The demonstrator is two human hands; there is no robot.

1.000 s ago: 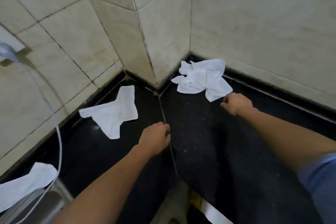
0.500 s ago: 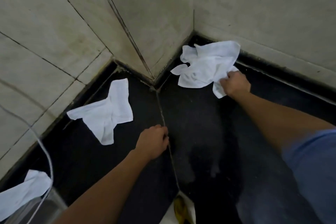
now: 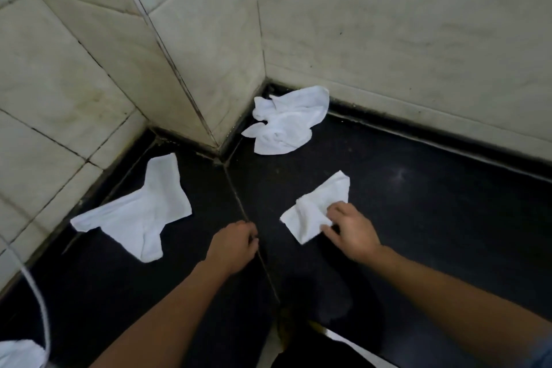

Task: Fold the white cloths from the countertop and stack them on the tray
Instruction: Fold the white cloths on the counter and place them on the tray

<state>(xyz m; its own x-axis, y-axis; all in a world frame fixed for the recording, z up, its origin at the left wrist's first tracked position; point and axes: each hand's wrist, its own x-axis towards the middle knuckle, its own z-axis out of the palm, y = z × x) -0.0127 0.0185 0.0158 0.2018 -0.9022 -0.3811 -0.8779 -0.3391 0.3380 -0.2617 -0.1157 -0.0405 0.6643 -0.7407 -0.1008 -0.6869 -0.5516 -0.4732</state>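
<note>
My right hand [image 3: 351,231] pinches a small white cloth [image 3: 318,207] that lies on the black countertop [image 3: 433,218] just right of its seam. A crumpled pile of white cloths [image 3: 286,122] sits in the far corner against the tiled wall. Another white cloth [image 3: 140,212] lies spread out on the left part of the counter. My left hand [image 3: 234,243] rests on the counter at the seam, fingers curled, holding nothing. A bit of white cloth [image 3: 18,354] shows at the bottom left edge. No tray is in view.
Tiled walls [image 3: 388,24] close the counter on the far and left sides, with a jutting wall corner [image 3: 215,140] between the cloths. A thin white cable [image 3: 41,302] curves at the lower left. The counter's front edge [image 3: 328,334] is near my body.
My right hand reached the corner pile, took one cloth and pulled it toward me onto the counter. My left hand stayed by the seam.
</note>
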